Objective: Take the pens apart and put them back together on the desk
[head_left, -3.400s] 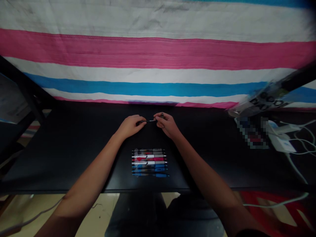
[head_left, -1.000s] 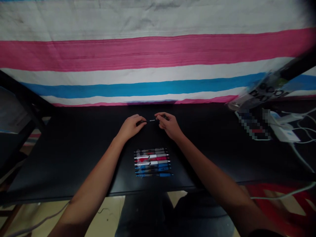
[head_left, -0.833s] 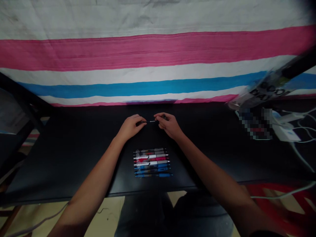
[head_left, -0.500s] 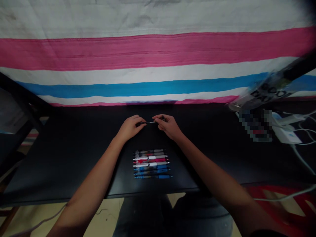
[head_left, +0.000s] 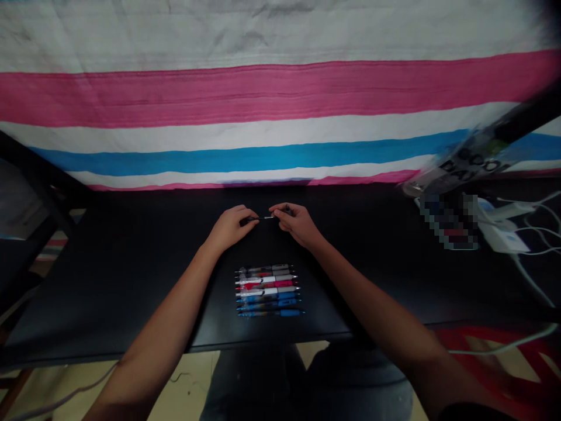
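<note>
Nearest us, on the black table (head_left: 372, 263), a row of pens (head_left: 267, 291) lies side by side between the forearms, touching neither. Just beyond, here's the fine work: the left hand (head_left: 232, 225) pinches the dark end of a slim rod (head_left: 266, 218), which spans the gap between the hands. Opposite, the right hand (head_left: 300, 225) curls around a dark piece (head_left: 288, 209), fingertips at the rod's pale end; whether they nip it is too small to tell. The rod looks light, stiff, probably smooth enough to roll, so the dark end seems the safer hold. Off right, well apart, sits a power strip (head_left: 499, 231) trailing cables, with lettered plastic (head_left: 456, 166) beyond, neither obstructing. At the back hangs a striped sheet (head_left: 263, 96).
</note>
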Action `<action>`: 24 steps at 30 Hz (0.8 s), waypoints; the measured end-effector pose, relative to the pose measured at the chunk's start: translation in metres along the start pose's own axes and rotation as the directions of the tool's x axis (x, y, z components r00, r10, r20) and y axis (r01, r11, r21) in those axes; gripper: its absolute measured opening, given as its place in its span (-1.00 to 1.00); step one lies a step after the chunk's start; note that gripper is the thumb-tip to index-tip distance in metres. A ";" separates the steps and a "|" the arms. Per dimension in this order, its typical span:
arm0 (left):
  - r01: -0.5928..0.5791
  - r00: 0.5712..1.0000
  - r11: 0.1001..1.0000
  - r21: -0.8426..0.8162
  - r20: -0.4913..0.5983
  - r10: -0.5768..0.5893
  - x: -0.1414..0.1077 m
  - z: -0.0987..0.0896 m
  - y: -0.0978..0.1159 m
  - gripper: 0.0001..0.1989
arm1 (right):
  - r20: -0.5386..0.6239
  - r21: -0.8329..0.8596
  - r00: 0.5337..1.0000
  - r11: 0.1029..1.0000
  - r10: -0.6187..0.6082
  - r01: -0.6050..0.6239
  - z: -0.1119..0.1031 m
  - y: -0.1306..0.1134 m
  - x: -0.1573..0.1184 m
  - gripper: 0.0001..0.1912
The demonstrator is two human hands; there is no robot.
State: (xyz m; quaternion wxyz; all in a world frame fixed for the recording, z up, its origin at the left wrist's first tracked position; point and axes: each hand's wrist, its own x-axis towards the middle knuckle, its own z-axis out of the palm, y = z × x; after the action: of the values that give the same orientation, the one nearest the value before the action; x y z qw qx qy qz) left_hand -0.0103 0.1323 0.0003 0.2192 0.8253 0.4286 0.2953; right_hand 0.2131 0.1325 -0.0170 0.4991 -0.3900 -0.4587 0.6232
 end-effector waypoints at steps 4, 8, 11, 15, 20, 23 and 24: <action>0.000 1.000 1.000 0.009 0.002 0.000 0.000 0.000 0.000 -0.87 | 0.003 0.011 1.000 1.000 -0.011 0.011 0.001 -0.001 -0.001 -0.69; -0.008 1.000 1.000 0.020 -0.005 0.009 0.000 0.000 -0.001 -0.87 | 0.000 0.013 1.000 1.000 -0.016 0.016 0.001 0.000 0.000 -0.68; -0.004 1.000 0.999 0.035 -0.014 0.005 0.000 0.000 -0.002 -0.87 | -0.005 0.022 1.000 0.999 -0.030 0.030 0.000 0.002 0.000 -0.70; 0.015 1.000 0.999 0.050 -0.019 -0.014 0.000 -0.002 0.000 -0.85 | -0.010 0.029 0.999 0.998 -0.053 0.053 0.000 0.004 0.001 -0.72; 0.024 1.000 0.998 0.051 -0.013 -0.023 0.000 -0.003 0.002 -0.84 | -0.026 -0.008 0.999 0.999 -0.045 0.045 0.002 0.003 0.000 -0.69; 0.028 1.000 0.998 0.053 -0.005 -0.028 0.000 -0.003 0.002 -0.82 | -0.028 -0.038 0.999 0.999 -0.035 0.034 0.003 0.002 -0.001 -0.67; 0.029 1.000 0.998 0.054 -0.004 -0.029 0.000 -0.002 0.002 -0.81 | -0.024 -0.047 0.999 0.998 -0.034 0.033 0.003 0.001 -0.002 -0.66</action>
State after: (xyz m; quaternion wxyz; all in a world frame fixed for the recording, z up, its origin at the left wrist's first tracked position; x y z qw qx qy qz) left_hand -0.0109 0.1310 0.0033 0.2004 0.8242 0.4487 0.2816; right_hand 0.2105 0.1304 -0.0176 0.5060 -0.4016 -0.4730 0.5991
